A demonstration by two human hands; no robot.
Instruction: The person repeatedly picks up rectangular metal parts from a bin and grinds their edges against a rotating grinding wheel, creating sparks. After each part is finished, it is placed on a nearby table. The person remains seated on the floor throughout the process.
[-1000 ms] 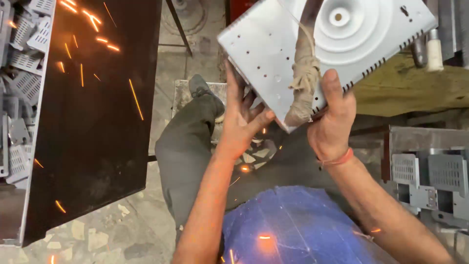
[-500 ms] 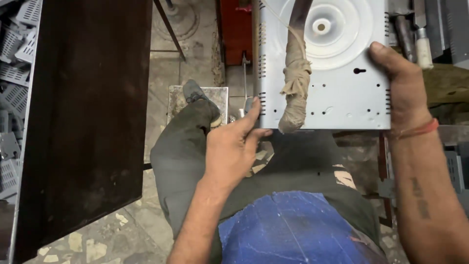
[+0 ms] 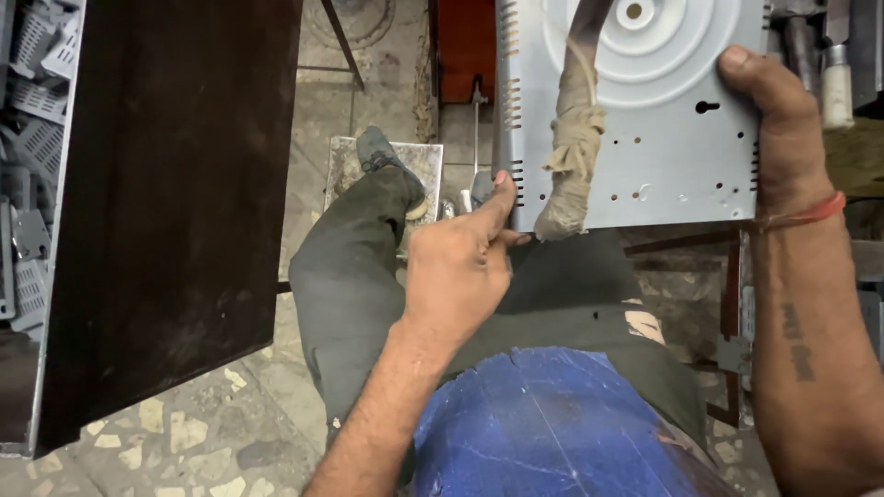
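Note:
I hold a grey perforated sheet-metal plate [image 3: 663,138] with a round stamped centre, flat in front of me at the upper right. My left hand [image 3: 465,262] pinches its lower left corner. My right hand [image 3: 778,138], with a red thread at the wrist, grips its right edge with the thumb on top. A rod wrapped in beige cloth [image 3: 573,152] crosses the front of the plate from the top. My legs in dark trousers [image 3: 368,267] show below, one foot on a stone block [image 3: 345,166].
A large dark metal panel [image 3: 175,184] fills the left side. Several grey perforated parts [image 3: 32,110] lie piled at the far left. A red machine body [image 3: 465,46] stands behind the plate. Metal frames and parts [image 3: 737,304] crowd the right edge.
The plate went from tilted to square and upright. Sparks that flew a second ago are gone. My right hand moved from the plate's bottom to its right edge; my left stayed at the lower left corner.

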